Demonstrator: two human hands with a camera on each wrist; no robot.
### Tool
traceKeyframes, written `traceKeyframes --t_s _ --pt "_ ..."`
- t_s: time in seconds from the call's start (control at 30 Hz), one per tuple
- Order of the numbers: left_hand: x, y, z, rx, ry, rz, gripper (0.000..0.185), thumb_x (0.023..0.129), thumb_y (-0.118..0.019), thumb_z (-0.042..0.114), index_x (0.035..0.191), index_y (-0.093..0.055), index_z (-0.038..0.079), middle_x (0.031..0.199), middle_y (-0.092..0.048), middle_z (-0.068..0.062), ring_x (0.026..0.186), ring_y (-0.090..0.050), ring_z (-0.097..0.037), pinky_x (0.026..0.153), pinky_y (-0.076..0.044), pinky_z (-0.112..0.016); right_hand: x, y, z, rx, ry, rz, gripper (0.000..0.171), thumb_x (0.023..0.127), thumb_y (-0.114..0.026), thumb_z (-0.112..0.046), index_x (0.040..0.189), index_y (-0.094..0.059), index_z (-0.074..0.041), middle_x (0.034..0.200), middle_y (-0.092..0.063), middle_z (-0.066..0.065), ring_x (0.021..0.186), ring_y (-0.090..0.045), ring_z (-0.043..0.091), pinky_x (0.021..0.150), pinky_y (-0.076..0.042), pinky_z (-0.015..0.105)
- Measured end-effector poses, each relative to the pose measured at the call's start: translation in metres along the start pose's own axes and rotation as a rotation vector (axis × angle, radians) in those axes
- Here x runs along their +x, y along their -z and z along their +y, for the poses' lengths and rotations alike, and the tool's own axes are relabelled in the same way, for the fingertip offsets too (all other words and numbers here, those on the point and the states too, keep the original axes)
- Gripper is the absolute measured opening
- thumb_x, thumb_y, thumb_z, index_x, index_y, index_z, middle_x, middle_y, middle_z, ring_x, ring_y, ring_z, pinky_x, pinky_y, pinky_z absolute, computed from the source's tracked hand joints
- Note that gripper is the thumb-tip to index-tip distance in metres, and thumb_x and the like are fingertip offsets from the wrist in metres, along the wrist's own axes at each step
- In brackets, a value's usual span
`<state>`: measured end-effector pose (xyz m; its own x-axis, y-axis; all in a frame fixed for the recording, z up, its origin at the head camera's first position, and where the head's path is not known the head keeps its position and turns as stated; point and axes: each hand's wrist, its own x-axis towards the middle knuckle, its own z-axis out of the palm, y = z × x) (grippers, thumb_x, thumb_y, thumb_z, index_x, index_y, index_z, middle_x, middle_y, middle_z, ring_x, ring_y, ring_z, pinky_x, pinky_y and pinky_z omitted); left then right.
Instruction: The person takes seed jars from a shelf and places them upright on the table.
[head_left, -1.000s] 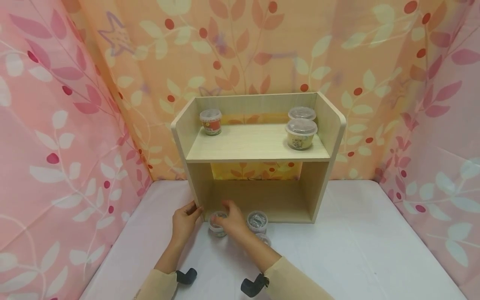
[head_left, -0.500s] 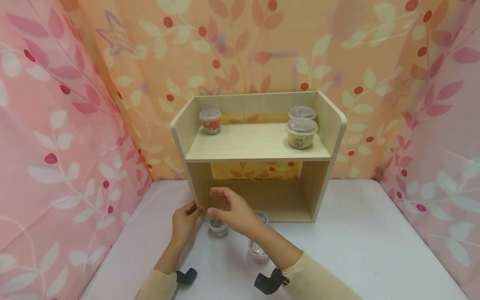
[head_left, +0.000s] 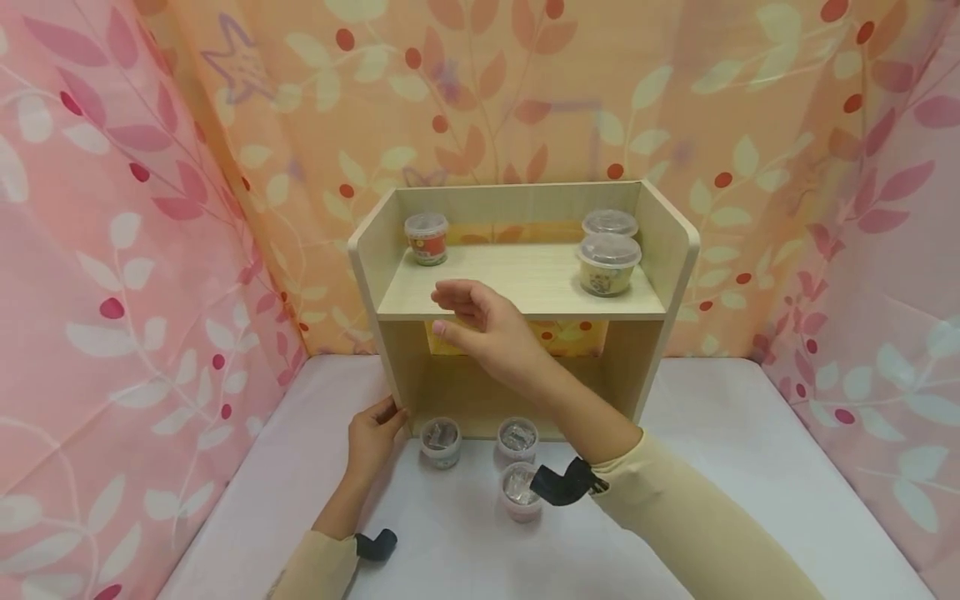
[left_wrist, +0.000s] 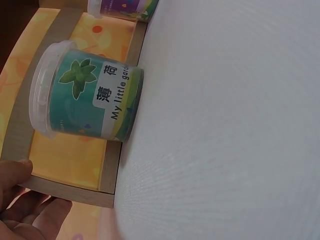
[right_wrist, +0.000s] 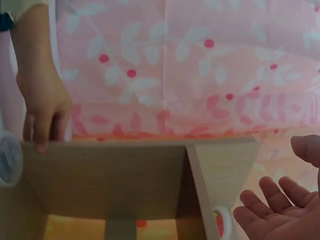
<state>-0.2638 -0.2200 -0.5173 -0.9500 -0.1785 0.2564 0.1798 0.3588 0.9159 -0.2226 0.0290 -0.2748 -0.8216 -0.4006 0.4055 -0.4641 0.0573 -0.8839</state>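
Wood shelf (head_left: 517, 287): pale laminate, two tiers, rounded top corners, open back showing leaf-print cloth.
Left hand (head_left: 372, 433): fingers curled round the shelf's lower left upright, holding it as before.
Right hand (head_left: 483, 329): empty, fingers loosely spread; risen from the pots to the upper board's front edge within the last second.
Meaning of change: pots on the counter let go; reach now seemingly aimed at the top tier.
Pots on counter: three small round plastic pots (head_left: 441, 441), clear lids, foil-like contents; two just before the shelf's base, a third nearer, partly behind the wrist strap.
Mint pot (left_wrist: 85, 97): left wrist view; glossy green label, clear lid, standing against the shelf's base.
Top tier: red-labelled pot (head_left: 426, 238) at back left; two wider lidded tubs (head_left: 609, 263) at right, one behind the other.
Counter (head_left: 750, 467): white, matte, finely textured.
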Motion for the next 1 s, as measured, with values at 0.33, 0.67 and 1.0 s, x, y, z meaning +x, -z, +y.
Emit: traceKeyframes --t_s 0.33,0.67,1.0 --pt "0.000 -0.001 -0.003 -0.003 -0.001 0.002 0.035 0.092 -0.077 0.009 0.125 -0.071 -0.001 0.116 -0.074 -0.018 0.108 -0.072 -0.029 0.080 -0.055 -0.015 0.051 0.033 -0.008 -0.193 -0.016 0.042 0.058 0.097 -0.072 -0.026 0.148 -0.050 -0.007 0.142 -0.060 0.008 0.133 -0.054 0.020 0.118 -0.039 0.037" --pt "-0.001 0.000 -0.001 0.017 -0.015 0.000 0.035 0.093 -0.077 0.013 0.126 -0.071 0.001 0.115 -0.075 -0.016 0.106 -0.073 -0.028 0.080 -0.058 -0.019 0.094 0.046 0.002 -0.207 -0.130 0.131 0.064 0.096 -0.074 -0.035 0.150 -0.047 -0.013 0.150 -0.053 0.008 0.138 -0.049 0.025 0.113 -0.044 0.041" --pt "-0.003 0.001 0.001 0.031 -0.031 0.001 0.034 0.093 -0.077 0.014 0.125 -0.072 0.003 0.116 -0.075 -0.015 0.107 -0.073 -0.028 0.083 -0.060 -0.027 0.124 0.051 0.020 -0.114 -0.279 0.192 0.075 0.094 -0.076 -0.031 0.156 -0.039 -0.010 0.158 -0.044 0.007 0.146 -0.040 0.026 0.119 -0.038 0.041"
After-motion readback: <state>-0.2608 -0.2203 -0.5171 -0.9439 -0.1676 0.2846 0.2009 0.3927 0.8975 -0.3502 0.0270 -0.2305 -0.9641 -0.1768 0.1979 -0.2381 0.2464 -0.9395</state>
